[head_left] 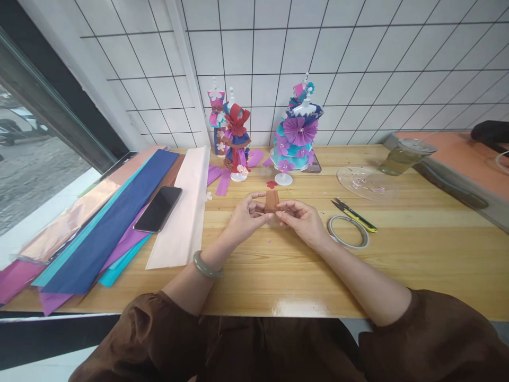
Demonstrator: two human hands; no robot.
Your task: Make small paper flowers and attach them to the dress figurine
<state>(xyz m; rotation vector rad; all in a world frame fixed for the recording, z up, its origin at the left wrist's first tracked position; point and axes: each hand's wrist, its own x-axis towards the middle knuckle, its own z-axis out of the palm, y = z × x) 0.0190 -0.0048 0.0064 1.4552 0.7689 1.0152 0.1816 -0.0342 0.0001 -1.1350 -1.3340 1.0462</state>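
Note:
Between my two hands, above the middle of the wooden table [246, 286], is a small folded piece of brown crepe paper [272, 200]. My left hand [248, 215] pinches its left lower edge between thumb and fingers. On the other side my right hand [300, 217] grips the lower right corner with thumb and forefinger. A red paper flower [272, 184] lies just beyond the paper. Farther back stand miniature dress forms, one with a red and navy paper dress [237, 124], another with a turquoise and purple paper dress [296, 140].
On the left lie stacked crepe paper sheets [115, 217], a pale pink sheet [178, 212] and a black phone [159, 209]. To the right are a tape roll [329, 225], yellow thread snips [360, 218], a clear plate [345, 183] with small bits and a lidded cup [401, 159].

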